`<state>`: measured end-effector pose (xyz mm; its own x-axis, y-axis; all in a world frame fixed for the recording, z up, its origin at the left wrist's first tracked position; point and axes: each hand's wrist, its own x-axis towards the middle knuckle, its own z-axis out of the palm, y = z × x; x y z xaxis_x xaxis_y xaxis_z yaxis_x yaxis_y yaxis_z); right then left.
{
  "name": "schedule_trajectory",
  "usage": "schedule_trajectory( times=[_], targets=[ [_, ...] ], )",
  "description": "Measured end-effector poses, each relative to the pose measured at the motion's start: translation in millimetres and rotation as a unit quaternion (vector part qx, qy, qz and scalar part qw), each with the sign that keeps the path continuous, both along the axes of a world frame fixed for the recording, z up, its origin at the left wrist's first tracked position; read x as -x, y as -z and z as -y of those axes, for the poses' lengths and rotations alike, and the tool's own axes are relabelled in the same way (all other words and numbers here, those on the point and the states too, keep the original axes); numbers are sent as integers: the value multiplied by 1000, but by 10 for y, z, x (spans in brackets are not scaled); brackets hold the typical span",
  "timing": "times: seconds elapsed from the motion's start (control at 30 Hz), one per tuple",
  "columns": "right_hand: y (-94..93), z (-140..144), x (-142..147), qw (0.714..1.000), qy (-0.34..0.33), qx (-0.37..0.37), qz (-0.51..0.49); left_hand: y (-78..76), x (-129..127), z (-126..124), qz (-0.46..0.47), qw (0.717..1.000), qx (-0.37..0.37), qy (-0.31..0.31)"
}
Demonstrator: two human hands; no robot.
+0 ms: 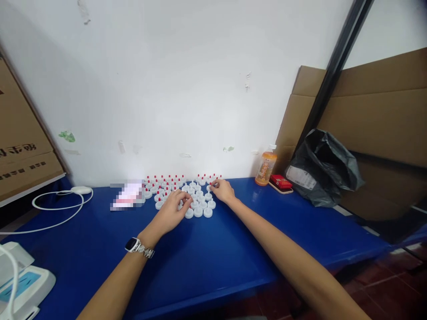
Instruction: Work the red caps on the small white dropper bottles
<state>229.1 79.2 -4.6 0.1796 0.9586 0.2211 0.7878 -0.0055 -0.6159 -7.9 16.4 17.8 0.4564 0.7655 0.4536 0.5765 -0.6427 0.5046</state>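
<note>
Many small white caps (199,211), several with red tips (167,181), stand in rows on the blue table (213,249) near the wall. My left hand (173,212), with a watch on its wrist, rests over the near left part of the group, fingertips pinched at a cap. My right hand (223,191) reaches to the far right of the group, its fingers closed around a cap there. Exactly what each pinch holds is too small to make out.
An orange bottle (265,168) and a red box (280,182) stand at the back right beside a black bag (323,169) and cardboard (373,115). A white cable (60,209) loops at the left, a white device (23,284) sits at the near left, and a cardboard box (20,151) stands beyond.
</note>
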Motion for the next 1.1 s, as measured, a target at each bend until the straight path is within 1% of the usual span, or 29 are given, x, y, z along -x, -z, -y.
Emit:
schedule_trajectory(
  times=[0.1,0.2,0.27,0.37,0.43,0.5,0.53,0.63,0.7,0.77,0.83,0.9,1.0,1.1],
  targets=[
    [0,63,37,999,-7,-36,14,-2,-17,-6,-8,1000,1,9],
    [-39,190,45,994,-10,-112,13,-24,-27,2,5,1000,2,7],
    [-87,317,50,986,-33,-162,-12,-41,-40,17,24,1000,-2,10],
    [-167,562,112,966,-112,-227,-60,-50,-82,52,52,998,-16,12],
    [-206,733,203,947,-174,-261,-70,-43,-119,84,64,998,-18,10],
    [-223,881,317,935,-224,-267,-67,-34,-149,122,56,998,-14,17],
    [-224,939,372,933,-239,-262,-66,-33,-159,143,43,999,-13,21],
    [-214,1048,502,936,-241,-247,-69,-49,-162,200,-16,999,-36,14],
    [-210,1079,553,938,-227,-253,-75,-74,-148,220,-47,996,-71,9],
    [-217,1092,594,936,-214,-268,-82,-94,-138,215,-54,994,-98,12],
    [-233,1095,645,933,-207,-283,-85,-98,-146,193,-27,994,-102,6],
    [-252,1089,707,928,-205,-303,-77,-85,-181,171,20,996,-90,-14],
    [-270,1059,767,914,-213,-342,-55,-65,-248,156,81,993,-71,-42],
    [-275,1000,685,903,-222,-366,-35,-97,-191,119,128,988,-39,-72]
  ],
)
